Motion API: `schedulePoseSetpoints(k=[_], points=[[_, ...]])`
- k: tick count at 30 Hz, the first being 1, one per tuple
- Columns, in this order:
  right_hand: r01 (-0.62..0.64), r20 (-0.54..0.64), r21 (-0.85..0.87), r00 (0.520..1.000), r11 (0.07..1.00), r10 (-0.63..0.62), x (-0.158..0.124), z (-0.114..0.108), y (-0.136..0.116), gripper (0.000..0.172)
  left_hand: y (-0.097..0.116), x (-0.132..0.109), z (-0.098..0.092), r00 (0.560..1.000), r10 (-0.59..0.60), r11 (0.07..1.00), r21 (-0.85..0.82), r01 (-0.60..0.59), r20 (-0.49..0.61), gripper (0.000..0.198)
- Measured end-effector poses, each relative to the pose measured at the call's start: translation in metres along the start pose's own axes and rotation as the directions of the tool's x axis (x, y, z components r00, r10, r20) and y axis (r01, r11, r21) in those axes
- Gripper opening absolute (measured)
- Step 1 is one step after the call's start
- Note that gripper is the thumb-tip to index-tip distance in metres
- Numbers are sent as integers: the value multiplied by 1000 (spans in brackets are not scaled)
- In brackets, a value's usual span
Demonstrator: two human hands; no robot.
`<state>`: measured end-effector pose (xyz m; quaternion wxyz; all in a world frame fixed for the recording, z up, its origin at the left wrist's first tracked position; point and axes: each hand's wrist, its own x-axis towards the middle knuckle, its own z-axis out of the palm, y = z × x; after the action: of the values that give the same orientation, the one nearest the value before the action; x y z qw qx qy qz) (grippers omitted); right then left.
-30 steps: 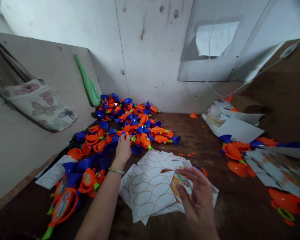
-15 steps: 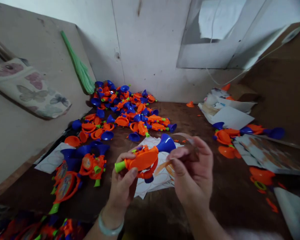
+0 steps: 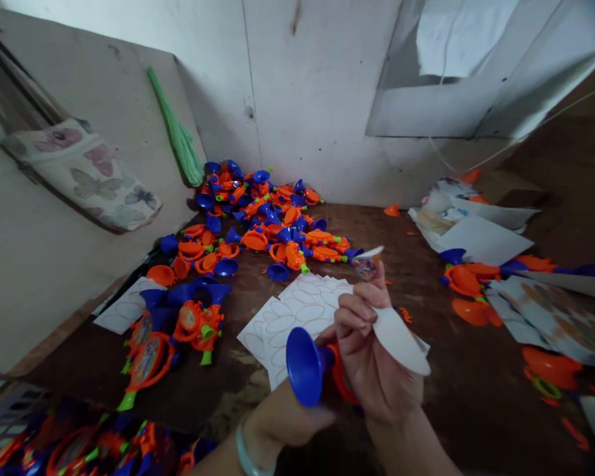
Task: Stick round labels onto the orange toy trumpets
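Observation:
My left hand [image 3: 282, 420] grips an orange toy trumpet with a blue bell [image 3: 305, 365]; the bell points at the camera near the bottom middle. My right hand [image 3: 371, 350] is closed over the trumpet's body. Its fingers pinch a sticker sheet [image 3: 401, 340], whose picture-printed end [image 3: 367, 263] sticks up above the fingers. Emptied white sticker sheets [image 3: 290, 314] lie on the brown table [image 3: 466, 396] just beyond the hands.
A big heap of orange and blue toy trumpets [image 3: 262, 215] fills the back left corner. More trumpets [image 3: 178, 327] lie at left and along the bottom left edge. Papers and orange parts [image 3: 471, 281] sit at right. A butterfly-print bag [image 3: 86, 175] hangs on the left wall.
My left hand took a trumpet from the heap and brought it close, then turned its bell toward me. My right hand lifted a sticker sheet from the table onto the trumpet.

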<state>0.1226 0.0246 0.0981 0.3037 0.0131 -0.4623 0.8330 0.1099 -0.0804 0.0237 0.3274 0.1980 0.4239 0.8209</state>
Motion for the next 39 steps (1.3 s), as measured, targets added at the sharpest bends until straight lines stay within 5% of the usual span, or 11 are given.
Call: schedulePoseSetpoints(k=[3, 6, 11, 21, 39], points=[[-13, 94, -58, 995, 998, 18, -1, 0, 0, 50, 6, -4, -11, 999, 27, 999, 25, -27, 23, 59], [91, 116, -168, 991, 982, -72, -5, -4, -4, 68, 8, -3, -17, 986, 118, 993, 12, -117, -114, 44], [251, 46, -461, 965, 851, -259, -15, -11, -3, 81, 18, 0, -20, 888, 324, 943, 32, -332, -327, 49], [265, 60, -460, 961, 847, -269, -17, -7, 4, 83, 28, 3, -21, 788, 595, 792, 285, -540, -157, 45], [232, 55, -478, 970, 847, -235, -16, -9, 6, 80, 19, 8, -23, 741, 658, 717, 411, -563, -134, 32]])
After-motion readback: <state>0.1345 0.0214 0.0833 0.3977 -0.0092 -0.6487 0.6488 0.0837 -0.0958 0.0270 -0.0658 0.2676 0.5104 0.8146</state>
